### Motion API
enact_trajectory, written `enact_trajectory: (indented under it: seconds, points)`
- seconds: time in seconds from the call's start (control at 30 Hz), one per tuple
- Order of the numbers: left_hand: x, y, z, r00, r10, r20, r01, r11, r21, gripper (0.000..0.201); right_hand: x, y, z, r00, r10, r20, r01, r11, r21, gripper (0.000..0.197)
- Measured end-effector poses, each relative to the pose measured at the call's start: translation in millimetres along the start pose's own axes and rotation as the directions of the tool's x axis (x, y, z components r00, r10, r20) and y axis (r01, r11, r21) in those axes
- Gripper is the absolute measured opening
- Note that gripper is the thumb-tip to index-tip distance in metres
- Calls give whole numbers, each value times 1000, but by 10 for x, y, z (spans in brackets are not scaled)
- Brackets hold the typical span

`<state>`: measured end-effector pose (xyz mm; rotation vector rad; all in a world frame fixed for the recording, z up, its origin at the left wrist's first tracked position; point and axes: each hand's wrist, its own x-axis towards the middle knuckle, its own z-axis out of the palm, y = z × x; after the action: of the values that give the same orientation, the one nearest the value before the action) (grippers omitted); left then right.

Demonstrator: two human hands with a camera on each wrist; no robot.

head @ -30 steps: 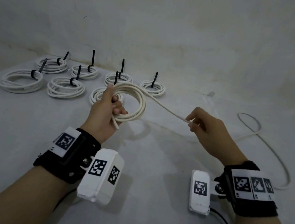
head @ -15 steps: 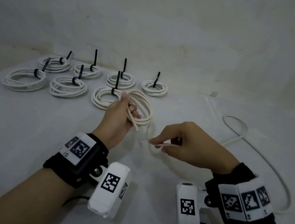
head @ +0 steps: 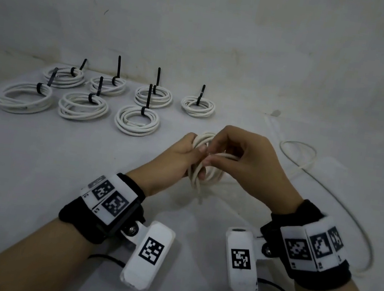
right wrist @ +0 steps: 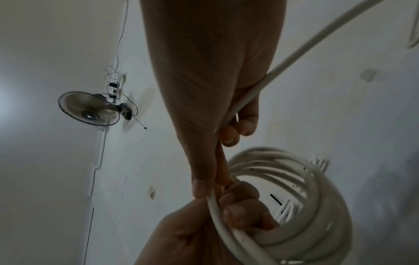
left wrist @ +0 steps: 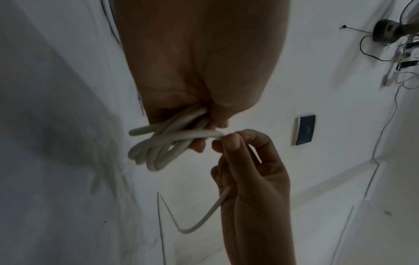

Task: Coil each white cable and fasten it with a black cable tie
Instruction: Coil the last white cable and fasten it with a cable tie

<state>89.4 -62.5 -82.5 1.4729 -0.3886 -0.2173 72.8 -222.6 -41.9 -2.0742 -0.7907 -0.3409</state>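
My left hand [head: 185, 155] grips a partly wound coil of white cable [head: 209, 171] above the table's middle. In the left wrist view the loops [left wrist: 158, 148] bunch under its curled fingers. My right hand [head: 238, 157] meets it from the right and pinches the running strand against the coil; the right wrist view shows that strand [right wrist: 244, 100] passing through its fingers to the coil [right wrist: 301, 202]. The loose rest of the cable [head: 340, 203] trails in a wide curve over the table to the right. No black tie is on this coil.
Several finished coils [head: 136, 120], each bound with a black cable tie [head: 148, 97] standing up, lie in two rows at the back left of the white table [head: 36, 160]. A wall stands close behind them.
My right hand has swept left with the strand until it meets my left hand, laying another loop on the coil. Both hands have drifted slightly right and nearer.
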Motion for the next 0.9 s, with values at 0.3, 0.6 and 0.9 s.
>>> enact_trajectory:
  seconds: [0.3,0.6,0.9]
  points:
    - [-19,96,42,981,-46,187,81,979,-185,45,10,109,66,977,-82,-197,59,991,-120,18]
    - [-79,158,10,975,-102,197,123,988,-97,45,3,151,56,945,-193,-265,122,957,-265,25]
    - [-4,219,-91,995,-90,47,101,840,-534,34,-9,351,-133,961,22,-274,-62,988,-141,12]
